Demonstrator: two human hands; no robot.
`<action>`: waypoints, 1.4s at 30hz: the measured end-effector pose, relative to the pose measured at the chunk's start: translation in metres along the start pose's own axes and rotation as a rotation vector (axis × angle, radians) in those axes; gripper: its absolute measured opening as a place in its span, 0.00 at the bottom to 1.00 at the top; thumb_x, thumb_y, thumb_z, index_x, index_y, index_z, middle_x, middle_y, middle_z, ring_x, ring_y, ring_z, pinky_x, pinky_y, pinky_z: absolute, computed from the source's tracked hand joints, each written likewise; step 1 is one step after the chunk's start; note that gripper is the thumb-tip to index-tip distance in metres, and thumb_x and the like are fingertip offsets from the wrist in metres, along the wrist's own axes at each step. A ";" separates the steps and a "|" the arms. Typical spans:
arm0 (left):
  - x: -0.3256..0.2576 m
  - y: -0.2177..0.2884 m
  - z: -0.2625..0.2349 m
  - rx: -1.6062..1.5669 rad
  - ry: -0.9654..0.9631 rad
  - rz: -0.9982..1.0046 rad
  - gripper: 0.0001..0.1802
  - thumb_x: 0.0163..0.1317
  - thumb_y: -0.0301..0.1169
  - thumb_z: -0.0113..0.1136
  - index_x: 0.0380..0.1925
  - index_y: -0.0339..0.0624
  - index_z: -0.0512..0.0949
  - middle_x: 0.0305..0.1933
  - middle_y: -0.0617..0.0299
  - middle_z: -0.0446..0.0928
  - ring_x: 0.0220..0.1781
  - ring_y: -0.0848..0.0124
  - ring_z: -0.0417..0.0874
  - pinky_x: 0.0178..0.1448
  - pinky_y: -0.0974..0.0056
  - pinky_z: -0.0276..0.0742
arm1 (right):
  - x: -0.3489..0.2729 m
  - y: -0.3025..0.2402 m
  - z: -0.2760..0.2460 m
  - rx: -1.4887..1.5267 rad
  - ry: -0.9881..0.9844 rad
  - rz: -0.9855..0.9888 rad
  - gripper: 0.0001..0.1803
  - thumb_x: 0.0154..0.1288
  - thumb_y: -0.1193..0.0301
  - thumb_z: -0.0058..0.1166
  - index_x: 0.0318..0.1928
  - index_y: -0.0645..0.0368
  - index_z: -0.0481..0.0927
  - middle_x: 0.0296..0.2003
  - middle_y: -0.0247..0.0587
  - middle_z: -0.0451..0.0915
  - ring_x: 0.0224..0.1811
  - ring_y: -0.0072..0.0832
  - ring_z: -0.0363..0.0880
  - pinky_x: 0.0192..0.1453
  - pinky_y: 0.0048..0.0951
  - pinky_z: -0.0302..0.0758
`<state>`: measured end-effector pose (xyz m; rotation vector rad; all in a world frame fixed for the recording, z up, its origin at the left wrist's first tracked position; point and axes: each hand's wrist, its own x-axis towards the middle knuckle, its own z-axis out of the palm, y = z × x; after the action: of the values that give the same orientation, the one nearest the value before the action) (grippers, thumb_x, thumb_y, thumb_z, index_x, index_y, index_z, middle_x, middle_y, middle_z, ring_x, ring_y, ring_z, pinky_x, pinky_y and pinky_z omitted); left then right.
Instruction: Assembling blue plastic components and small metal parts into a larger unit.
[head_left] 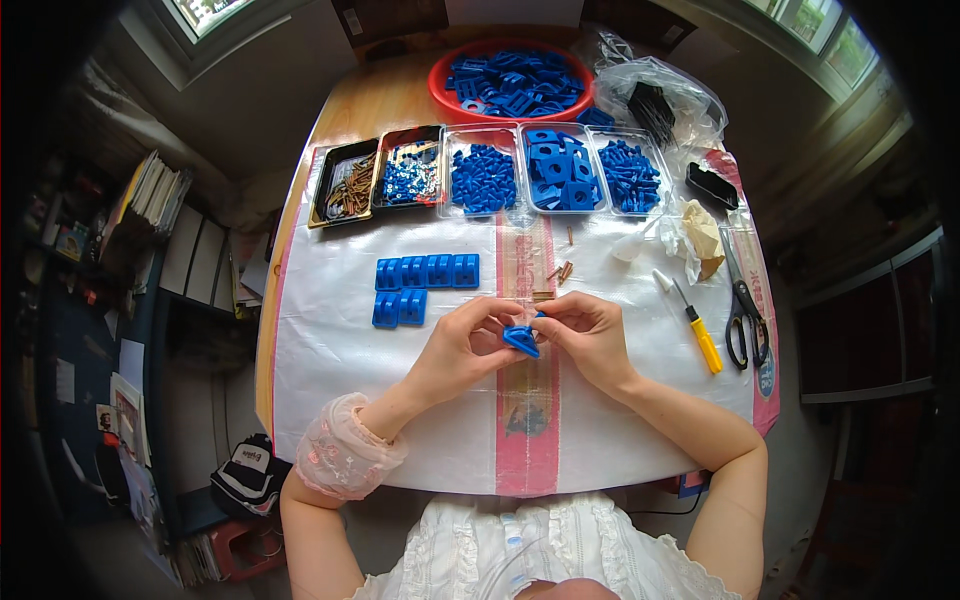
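Observation:
Between the fingers of my left hand (465,340) is a blue plastic bracket (521,341), held over the middle of the table. My right hand (590,340) pinches a small blue plastic piece (541,315) against the bracket's upper right side; fingers partly hide where the two meet. To the left of my hands, assembled blue brackets (427,272) lie in two rows. Just beyond my hands are several copper-coloured pins (565,271) on the white sheet.
Trays along the back hold brass screws (352,187), small metal-and-blue parts (410,172), blue pegs (484,178), blue plates (562,170) and blue pins (630,175). Behind stands a red basin (438,88) of blue parts. At right lie a yellow screwdriver (706,345) and black scissors (746,320).

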<state>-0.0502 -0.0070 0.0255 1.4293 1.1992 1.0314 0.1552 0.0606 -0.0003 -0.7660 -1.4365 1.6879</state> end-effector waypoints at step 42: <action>-0.005 -0.009 0.002 -0.407 -0.248 -0.125 0.20 0.77 0.33 0.51 0.63 0.41 0.61 0.55 0.63 0.71 0.53 0.77 0.75 0.57 0.67 0.76 | 0.006 -0.003 -0.007 0.180 -0.193 -0.005 0.04 0.68 0.83 0.58 0.41 0.65 0.78 0.42 0.44 0.85 0.44 0.23 0.85 0.50 0.27 0.82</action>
<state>-0.0506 -0.0121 0.0164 1.1093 0.8304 0.9175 0.1582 0.0695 0.0012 -0.5118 -1.3885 1.8986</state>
